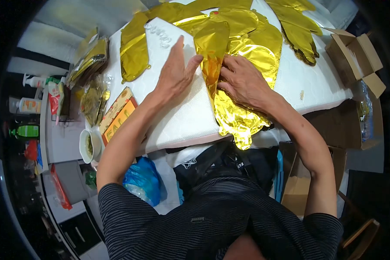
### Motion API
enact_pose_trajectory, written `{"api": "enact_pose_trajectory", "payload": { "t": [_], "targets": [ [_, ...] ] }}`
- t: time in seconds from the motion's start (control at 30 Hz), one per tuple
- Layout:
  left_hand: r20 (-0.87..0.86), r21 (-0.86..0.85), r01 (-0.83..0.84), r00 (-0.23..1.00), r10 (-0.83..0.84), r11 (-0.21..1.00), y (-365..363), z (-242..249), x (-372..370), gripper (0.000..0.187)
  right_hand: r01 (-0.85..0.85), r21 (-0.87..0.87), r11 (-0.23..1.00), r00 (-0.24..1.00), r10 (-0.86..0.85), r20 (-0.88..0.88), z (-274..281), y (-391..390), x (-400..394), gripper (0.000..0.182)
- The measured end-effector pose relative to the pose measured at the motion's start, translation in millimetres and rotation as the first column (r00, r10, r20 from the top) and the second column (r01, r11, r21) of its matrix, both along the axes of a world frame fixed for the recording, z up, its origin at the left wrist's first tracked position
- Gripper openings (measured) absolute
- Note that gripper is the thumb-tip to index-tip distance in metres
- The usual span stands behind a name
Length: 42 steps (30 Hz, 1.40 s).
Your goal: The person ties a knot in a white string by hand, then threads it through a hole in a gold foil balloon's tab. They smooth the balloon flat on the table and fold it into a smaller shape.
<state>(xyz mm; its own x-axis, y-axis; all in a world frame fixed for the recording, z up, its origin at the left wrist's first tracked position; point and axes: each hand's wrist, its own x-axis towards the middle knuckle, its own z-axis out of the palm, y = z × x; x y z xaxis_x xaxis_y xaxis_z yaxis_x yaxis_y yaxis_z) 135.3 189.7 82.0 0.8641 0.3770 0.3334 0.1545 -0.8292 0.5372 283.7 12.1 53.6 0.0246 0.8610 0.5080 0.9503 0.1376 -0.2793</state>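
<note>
A shiny gold foil balloon (255, 65), flat and uninflated, lies across the white padded table top, its narrow end hanging over the front edge. My right hand (242, 82) is on it, fingers bent and gripping the foil beside a raised, folded flap (211, 52). To the left of that flap is my left hand (175, 71), open, its thumb apart from the fingers and its thumb tip close to the flap's edge. Another flat gold foil piece (134, 50) lies at the left. More gold foil (297, 30) is spread at the back right.
Clear curled strips (159, 34) lie on the white table (184, 115). Packed foil (89, 58), an orange box (119, 115) and a white cup (90, 146) stand left. An open cardboard box (353, 56) is at the right. A blue bag (144, 180) lies below.
</note>
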Motion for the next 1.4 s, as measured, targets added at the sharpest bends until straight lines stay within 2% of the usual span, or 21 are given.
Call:
{"api": "enact_pose_trajectory", "payload": {
  "t": [0.1,0.2,0.23,0.27,0.33,0.37,0.47,0.5,0.57,0.67,0.7,0.73,0.8,0.83,0.87,0.93,1.13,1.2,1.27,1.33,1.4],
  "targets": [
    [-0.040,0.014,-0.113,0.993,0.113,0.994,-12.9,6.9,-2.5,0.107,0.005,-0.031,1.000,1.000,-0.005,-0.007,-3.1,0.3,1.8,0.029],
    [-0.016,-0.034,0.017,1.000,-0.018,0.999,-56.0,21.7,1.8,0.109,0.000,0.043,0.999,0.999,0.001,-0.034,-8.0,0.0,3.1,0.027],
    [-0.038,-0.147,0.016,0.999,-0.022,0.989,-64.5,27.8,7.1,0.107,-0.012,0.084,0.996,0.998,0.017,-0.058,-7.3,1.0,2.0,0.024],
    [-0.046,-0.145,0.029,0.998,-0.036,0.989,-64.2,21.4,11.3,0.107,0.002,0.086,0.996,0.998,0.004,-0.066,-6.6,0.8,2.1,0.024],
    [0.016,0.051,-0.093,0.996,0.092,0.994,-57.5,6.5,23.9,0.102,-0.002,-0.079,0.997,0.999,-0.001,-0.032,-5.4,-0.1,4.9,0.032],
    [-0.019,-0.061,-0.112,0.994,0.111,0.992,-51.9,7.1,27.1,0.103,-0.012,-0.105,0.994,0.999,0.017,0.049,-8.6,-0.3,6.9,0.032],
    [-0.013,0.019,-0.117,0.993,0.117,0.993,-23.4,-6.1,25.9,0.101,-0.007,0.073,0.997,0.999,0.004,0.052,-13.2,0.1,3.2,0.034],
    [-0.017,0.026,-0.105,0.994,0.106,0.994,-18.9,-6.8,22.7,0.101,0.007,0.019,1.000,0.998,-0.008,0.070,-13.1,-0.6,3.6,0.038],
    [0.042,-0.398,-0.156,0.981,0.188,0.904,-22.5,-0.1,10.2,0.099,0.014,0.013,1.000,0.999,-0.015,0.042,-12.6,-1.2,3.0,0.039],
    [0.077,-0.320,-0.168,0.976,0.203,0.932,-27.7,-2.5,3.9,0.098,0.024,0.031,0.999,1.000,-0.024,0.005,-16.2,0.9,1.9,0.038],
    [0.058,-0.136,-0.166,0.983,0.175,0.977,-27.8,-3.6,4.5,0.099,0.025,0.052,0.998,1.000,-0.025,-0.003,-17.9,1.5,1.7,0.036],
    [0.057,-0.137,-0.168,0.983,0.177,0.976,-34.9,1.3,8.7,0.099,0.024,0.050,0.998,1.000,-0.024,-0.004,-18.4,1.2,1.7,0.036],
    [0.008,0.046,-0.167,0.986,0.167,0.985,-56.8,24.6,24.9,0.098,0.021,0.003,1.000,1.000,-0.021,-0.014,-15.7,0.5,1.8,0.034],
    [-0.051,-0.075,-0.120,0.992,0.116,0.990,-57.1,32.7,35.5,0.098,0.013,-0.072,0.997,0.999,-0.016,-0.050,-11.0,0.6,2.0,0.032],
    [-0.044,-0.075,-0.125,0.992,0.122,0.989,-53.1,26.2,43.5,0.098,0.007,-0.070,0.997,0.999,-0.011,-0.044,-6.2,0.7,3.1,0.032],
    [0.046,0.063,-0.137,0.990,0.134,0.989,-45.2,9.1,56.0,0.097,0.027,-0.313,0.949,1.000,-0.024,0.016,0.1,-0.4,5.0,0.031],
    [0.046,0.053,-0.154,0.987,0.152,0.987,-21.5,14.3,43.1,0.087,0.013,0.045,0.999,1.000,-0.014,0.021,-17.0,1.7,2.6,0.037],
    [-0.017,0.138,-0.270,0.961,0.275,0.953,-7.5,5.0,29.6,0.089,0.010,0.009,1.000,1.000,-0.010,0.018,-13.2,0.5,2.1,0.038],
    [0.035,0.157,-0.262,0.965,0.259,0.952,-4.8,9.5,21.9,0.091,0.013,-0.032,0.999,1.000,-0.013,0.015,-13.2,-0.7,2.8,0.040],
    [-0.162,-0.194,-0.362,0.929,0.334,0.912,-7.4,15.6,15.5,0.096,0.017,0.025,1.000,0.999,-0.018,0.050,-14.9,-0.5,2.7,0.036],
    [-0.094,-0.169,-0.364,0.931,0.353,0.916,-12.8,11.2,19.3,0.099,0.017,0.039,0.999,0.998,-0.020,0.059,-17.3,0.7,2.2,0.035]
  ]
}}
